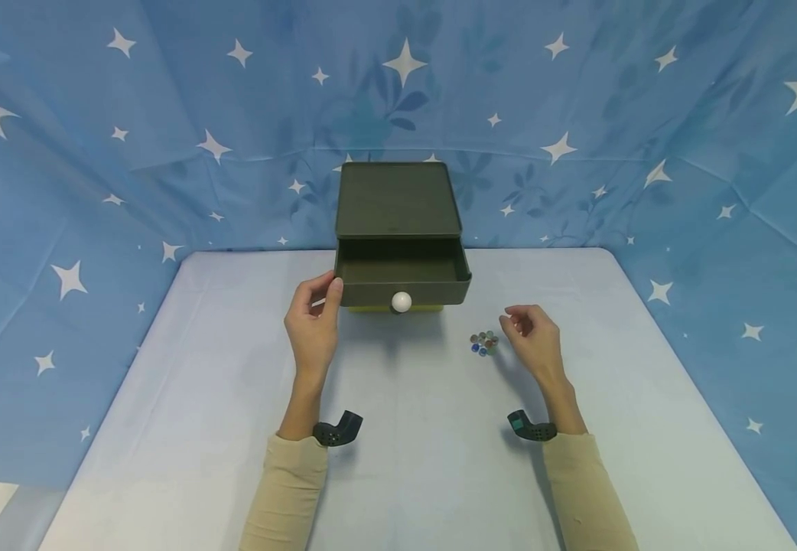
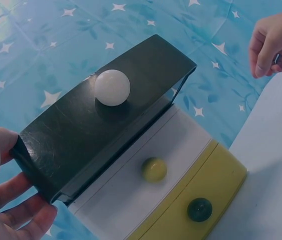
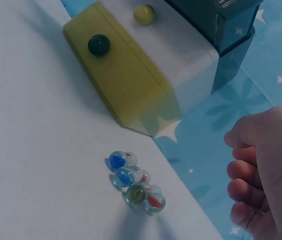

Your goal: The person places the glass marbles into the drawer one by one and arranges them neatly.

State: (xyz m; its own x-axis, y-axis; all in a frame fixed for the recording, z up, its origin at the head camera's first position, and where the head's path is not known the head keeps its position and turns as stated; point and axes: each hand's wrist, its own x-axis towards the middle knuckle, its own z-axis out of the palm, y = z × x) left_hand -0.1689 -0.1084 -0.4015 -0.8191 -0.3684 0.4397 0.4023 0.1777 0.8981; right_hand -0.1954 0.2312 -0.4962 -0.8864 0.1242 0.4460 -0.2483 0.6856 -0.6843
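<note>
A small drawer cabinet (image 1: 398, 199) has its dark green top drawer (image 1: 364, 295) pulled out, with a round white knob (image 2: 112, 87) on its front. My left hand (image 1: 312, 325) grips this drawer at its left front corner, thumb at the rim and fingers against the side. Several glass marbles (image 3: 125, 176) lie in a cluster on the white table, right of the cabinet. Above and just right of them hovers my right hand (image 1: 535, 340), fingers curled and thumb close to the index finger. Whether something small is between those fingertips cannot be made out.
Below the dark drawer are a white drawer (image 2: 116, 192) with a yellow knob (image 2: 154, 170) and a yellow drawer (image 3: 126, 82) with a dark green knob (image 3: 99, 45). A blue star-patterned cloth (image 1: 247, 176) hangs behind the white table (image 1: 398, 428).
</note>
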